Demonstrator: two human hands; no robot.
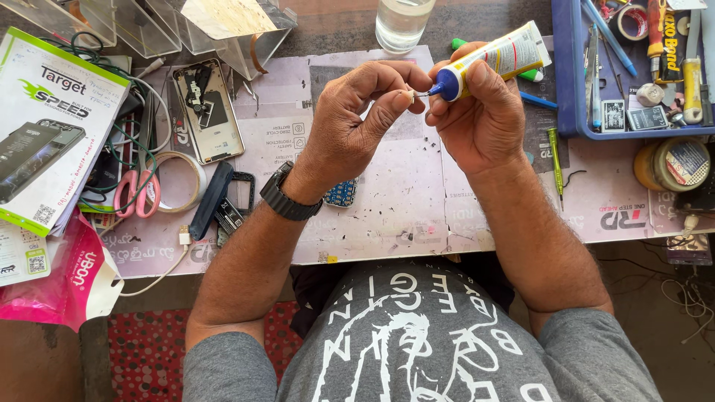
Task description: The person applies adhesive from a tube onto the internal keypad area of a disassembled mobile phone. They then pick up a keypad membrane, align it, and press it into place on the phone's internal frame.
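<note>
**Glue nozzle against a tiny part, held above a crowded counter**

A small pale part [410,94] sits just above the centre of the frame, pinched between the thumb and forefinger of the left hand [350,126]; it is too small to say what it is; the metal tip of a glue tube [488,59] touches it or all but touches it, and I cannot tell which. The right hand [477,112] is closed around the tube, its blue collar between the fingers and its white body angled toward the upper right.

The chief risk, as I judge it, is too much glue; a firm squeeze on a soft tube could flood so small a part and reach the fingertips that pinch it, bonding skin to the piece. The pinch itself looks slight; a nudge from the nozzle could flick the part out, and among this clutter it would be hard to find.

Both hands hang above the pink mat [402,201] on the counter; a drip would land there or on the small blue circuit board [342,193] directly under the left wrist, beside the black watch [287,197]. Farther out, an opened phone back [207,110] lies at upper left, near a tape roll [177,181] and pink-handled scissors [136,192]; a glass of water [402,22] stands at the top edge, close behind the hands, and an elbow shift could tip it toward the electronics; a blue tray [567,89] of tools fills the upper right.
</note>
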